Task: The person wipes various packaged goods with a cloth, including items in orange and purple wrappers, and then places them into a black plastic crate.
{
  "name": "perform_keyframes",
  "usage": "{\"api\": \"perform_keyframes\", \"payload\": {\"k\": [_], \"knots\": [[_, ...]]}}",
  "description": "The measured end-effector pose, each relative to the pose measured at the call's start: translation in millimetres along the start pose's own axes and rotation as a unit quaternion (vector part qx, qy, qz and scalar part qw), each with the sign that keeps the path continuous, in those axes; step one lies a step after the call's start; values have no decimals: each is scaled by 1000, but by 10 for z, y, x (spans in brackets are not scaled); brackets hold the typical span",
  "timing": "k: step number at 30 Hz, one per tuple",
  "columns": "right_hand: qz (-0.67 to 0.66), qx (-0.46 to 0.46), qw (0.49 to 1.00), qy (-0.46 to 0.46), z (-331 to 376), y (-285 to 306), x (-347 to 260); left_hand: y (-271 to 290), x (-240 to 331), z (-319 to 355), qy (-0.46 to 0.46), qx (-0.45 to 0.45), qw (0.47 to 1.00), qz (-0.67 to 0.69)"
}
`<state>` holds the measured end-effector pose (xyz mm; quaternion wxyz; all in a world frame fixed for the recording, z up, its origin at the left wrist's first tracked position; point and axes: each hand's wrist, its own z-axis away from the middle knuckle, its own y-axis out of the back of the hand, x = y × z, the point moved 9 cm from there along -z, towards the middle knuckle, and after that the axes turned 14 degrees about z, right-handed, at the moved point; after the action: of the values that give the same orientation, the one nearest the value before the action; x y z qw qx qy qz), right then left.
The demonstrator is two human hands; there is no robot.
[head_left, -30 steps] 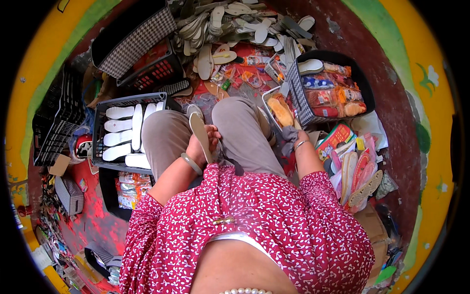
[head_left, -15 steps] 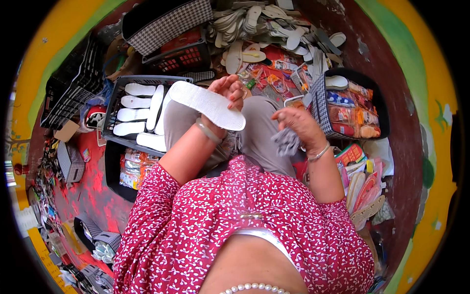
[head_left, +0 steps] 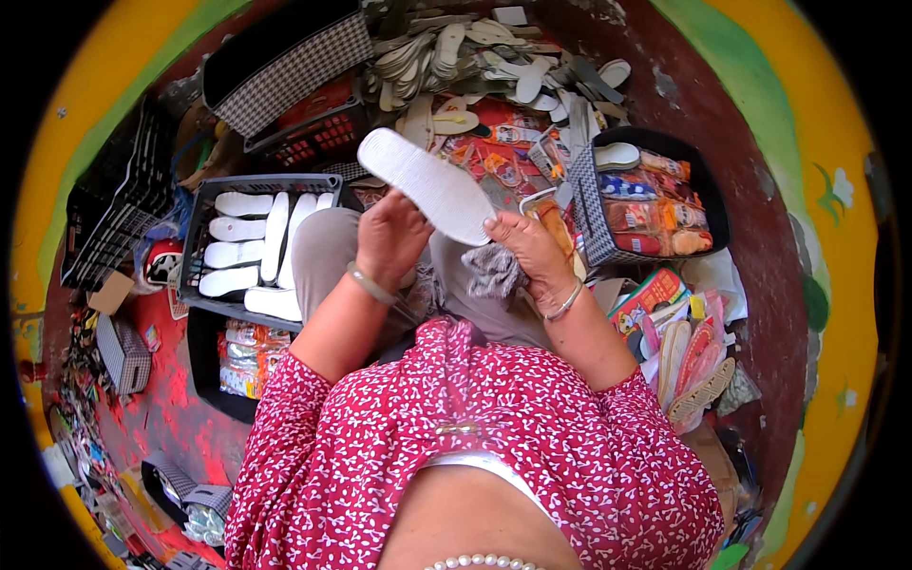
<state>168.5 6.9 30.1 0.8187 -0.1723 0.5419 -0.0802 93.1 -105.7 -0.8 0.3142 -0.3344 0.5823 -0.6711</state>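
A white shoe sole (head_left: 423,180) with a finely ribbed face slants above my lap, its far end up to the left. My left hand (head_left: 391,236) is closed on its lower left edge, with most fingers hidden behind it. At the near right end, the thumb of my right hand (head_left: 534,249) presses on the sole. A crumpled grey cloth (head_left: 494,272) hangs from that same hand, just below the sole's end. To the left of my knees, a dark plastic crate (head_left: 197,237) holds several more white soles (head_left: 236,229).
A houndstooth bin (head_left: 608,242) of wrapped packs stands at the right. Loose soles (head_left: 418,71) are heaped at the far side. Another black bin (head_left: 204,356) with packets sits near left. Pink and tan soles (head_left: 698,356) lie by my right elbow.
My right hand has moved left with the grey cloth and taken hold of the sole's near end. The sole has shifted right and tilted more steeply; my left hand has moved down along it.
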Motion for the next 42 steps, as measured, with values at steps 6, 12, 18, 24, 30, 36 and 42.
{"api": "perform_keyframes", "payload": {"k": [6,12,18,24,30,36,42], "knots": [[144,48,986,61,31,420,-47,-127,-26,-4,-10,-5,992,-123],[173,65,983,14,152,633,100,154,-159,5,62,69,986,-142],[20,256,966,-21,351,2155,991,221,323,-49,-55,163,967,-190],[62,354,920,-156,762,3417,2242,221,590,24,-80,164,965,-188],[-15,441,879,-180,877,3794,2437,123,640,-23,-77,160,964,-198],[312,397,855,-117,240,3277,1022,-424,1026,-218,-125,82,961,-231],[502,149,846,-104,-1260,3030,393,-607,1083,-456,-146,17,938,-312]]}}
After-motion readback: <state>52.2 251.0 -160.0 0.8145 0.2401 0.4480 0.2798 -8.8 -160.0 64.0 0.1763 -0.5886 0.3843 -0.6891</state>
